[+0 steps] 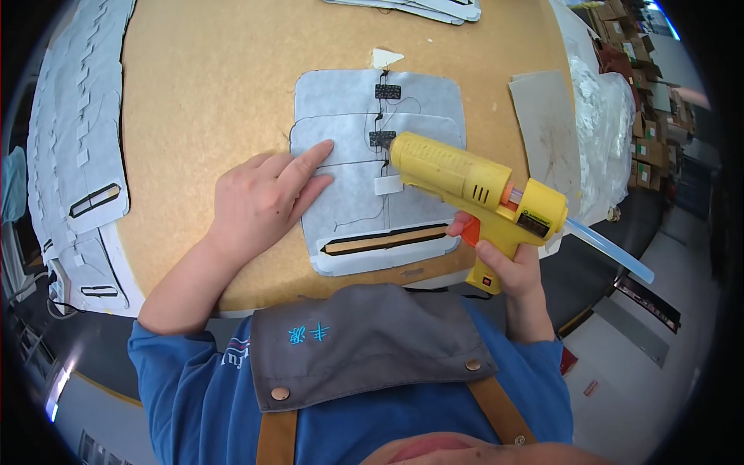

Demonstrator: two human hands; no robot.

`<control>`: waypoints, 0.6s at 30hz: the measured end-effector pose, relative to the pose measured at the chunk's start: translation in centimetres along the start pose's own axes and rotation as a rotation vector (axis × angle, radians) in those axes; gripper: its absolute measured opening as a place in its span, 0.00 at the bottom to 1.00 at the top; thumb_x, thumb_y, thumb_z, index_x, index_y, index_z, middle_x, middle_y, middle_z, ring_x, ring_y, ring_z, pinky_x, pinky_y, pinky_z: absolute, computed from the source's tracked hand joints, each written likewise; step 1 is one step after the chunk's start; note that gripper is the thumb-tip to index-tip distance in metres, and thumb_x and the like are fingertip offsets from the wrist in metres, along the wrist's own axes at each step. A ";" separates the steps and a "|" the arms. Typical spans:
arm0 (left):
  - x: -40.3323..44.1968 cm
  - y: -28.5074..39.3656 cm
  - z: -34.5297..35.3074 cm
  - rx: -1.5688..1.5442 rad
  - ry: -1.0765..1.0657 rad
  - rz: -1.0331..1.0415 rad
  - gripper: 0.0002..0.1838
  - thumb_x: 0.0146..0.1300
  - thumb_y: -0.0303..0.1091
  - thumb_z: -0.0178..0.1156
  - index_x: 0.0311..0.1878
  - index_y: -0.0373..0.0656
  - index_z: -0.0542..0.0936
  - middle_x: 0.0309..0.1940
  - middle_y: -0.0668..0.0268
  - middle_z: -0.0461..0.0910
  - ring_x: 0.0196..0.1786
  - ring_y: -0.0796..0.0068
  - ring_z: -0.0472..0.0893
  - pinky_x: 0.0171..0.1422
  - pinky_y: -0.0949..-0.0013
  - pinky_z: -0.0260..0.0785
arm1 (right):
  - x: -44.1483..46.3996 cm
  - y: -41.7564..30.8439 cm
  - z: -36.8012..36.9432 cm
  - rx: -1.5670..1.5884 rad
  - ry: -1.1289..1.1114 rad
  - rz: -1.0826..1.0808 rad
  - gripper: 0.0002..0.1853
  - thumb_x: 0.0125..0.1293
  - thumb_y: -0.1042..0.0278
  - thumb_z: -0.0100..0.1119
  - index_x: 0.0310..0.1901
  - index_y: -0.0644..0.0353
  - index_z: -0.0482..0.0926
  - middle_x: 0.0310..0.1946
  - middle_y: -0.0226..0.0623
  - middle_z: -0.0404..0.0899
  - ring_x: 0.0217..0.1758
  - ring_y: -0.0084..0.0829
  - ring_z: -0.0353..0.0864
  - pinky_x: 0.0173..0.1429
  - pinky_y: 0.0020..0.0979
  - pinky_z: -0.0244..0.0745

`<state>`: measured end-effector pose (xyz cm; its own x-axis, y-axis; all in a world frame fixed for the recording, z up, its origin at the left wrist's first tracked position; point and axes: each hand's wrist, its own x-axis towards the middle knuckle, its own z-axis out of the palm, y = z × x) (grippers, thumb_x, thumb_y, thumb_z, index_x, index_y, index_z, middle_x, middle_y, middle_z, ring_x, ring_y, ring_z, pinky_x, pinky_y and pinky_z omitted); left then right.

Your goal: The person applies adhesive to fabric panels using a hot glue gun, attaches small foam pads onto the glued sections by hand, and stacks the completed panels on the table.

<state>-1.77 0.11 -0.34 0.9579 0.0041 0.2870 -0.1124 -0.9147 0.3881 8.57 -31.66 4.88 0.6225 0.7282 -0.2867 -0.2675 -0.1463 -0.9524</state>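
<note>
The gun (pixel 449 164) is smooth yellow plastic with a soft sheen, its red trigger (pixel 470 231) plastic too, and its glue stick (pixel 608 248) is translucent, slick and glossy. The panel (pixel 349 198) has a matt grey face, cloth or paper-like; which, one cannot tell. Its black patches (pixel 387 91) look speckled and rough. The tabletop (pixel 201 85) looks like smooth tan board with a faint sheen. The apron (pixel 372 333) is matt cloth with shiny metal snaps (pixel 280 394); the shirt (pixel 349 426) is matt cloth. Crinkled, glossy plastic film (pixel 604 116) lies near matt cardboard boxes (pixel 651 151).
</note>
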 end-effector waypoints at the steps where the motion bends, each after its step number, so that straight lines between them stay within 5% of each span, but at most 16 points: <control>1: 0.0 0.0 0.0 0.005 -0.009 0.000 0.22 0.58 0.38 0.71 0.57 0.52 0.83 0.21 0.70 0.76 0.23 0.71 0.77 0.26 0.67 0.68 | 0.0 0.0 -0.1 -0.001 -0.009 -0.010 0.33 0.65 0.80 0.58 0.71 0.55 0.59 0.56 0.46 0.73 0.58 0.36 0.77 0.64 0.41 0.71; 18: 0.0 -0.2 0.1 0.000 -0.006 -0.004 0.21 0.59 0.41 0.70 0.57 0.53 0.83 0.22 0.72 0.75 0.24 0.74 0.77 0.25 0.69 0.68 | 1.0 -0.4 0.9 0.036 0.074 0.033 0.27 0.65 0.76 0.59 0.65 0.66 0.66 0.52 0.45 0.76 0.57 0.36 0.78 0.63 0.39 0.73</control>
<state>-1.75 0.22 -0.49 0.9598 0.0053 0.2807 -0.1087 -0.9149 0.3889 8.63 -30.25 5.09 0.6650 0.6718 -0.3265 -0.3145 -0.1447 -0.9382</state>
